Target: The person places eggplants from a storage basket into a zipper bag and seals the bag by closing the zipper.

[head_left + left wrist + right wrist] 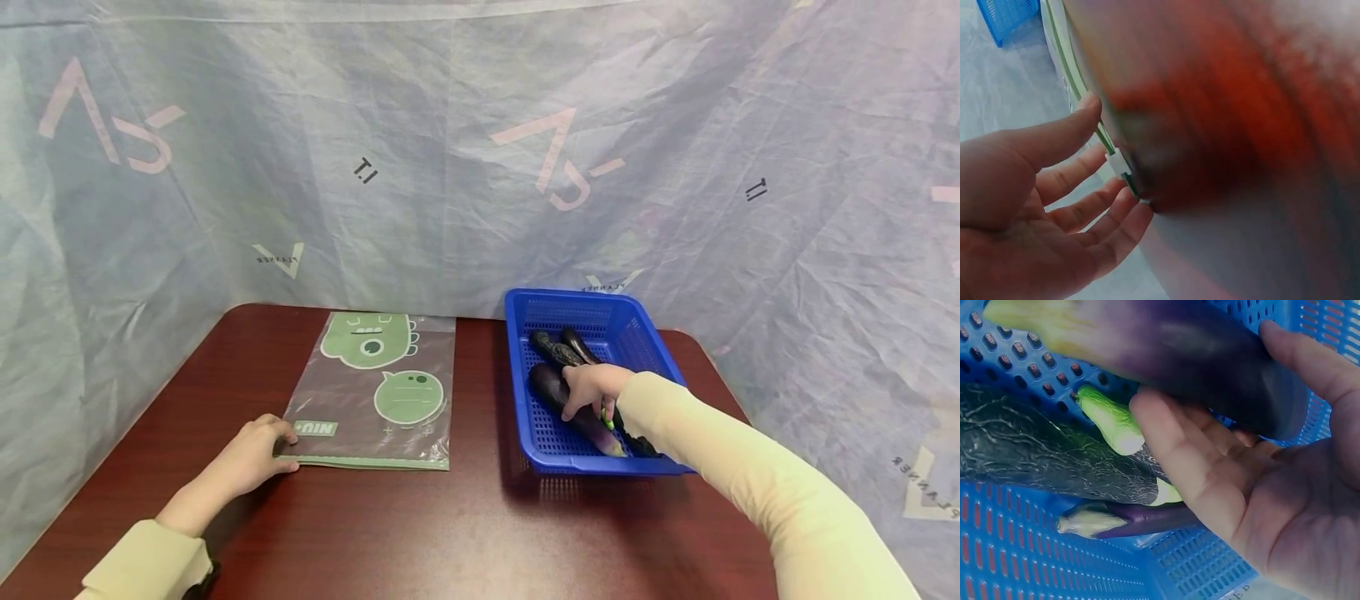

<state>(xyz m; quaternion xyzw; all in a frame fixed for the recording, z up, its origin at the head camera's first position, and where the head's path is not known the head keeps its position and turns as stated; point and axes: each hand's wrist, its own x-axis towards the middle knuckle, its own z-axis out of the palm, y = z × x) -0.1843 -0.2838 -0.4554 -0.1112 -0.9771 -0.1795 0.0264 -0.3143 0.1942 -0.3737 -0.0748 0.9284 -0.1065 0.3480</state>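
My right hand reaches into a blue basket and grips a plump purple eggplant, thumb on one side and fingers round the other. Close up in the right wrist view, the eggplant has a pale yellowish end. Beside it lie a dark wrinkled long vegetable, a bright green stem end and a slimmer purple eggplant. At the near left corner of a clear zip bag, my left hand rests with thumb and fingers spread about the green zip edge, near its white slider.
The zip bag lies flat on a dark red-brown table, printed with green cartoon figures. The basket stands to its right, with a strip of table between them. A grey printed cloth hangs behind and on both sides.
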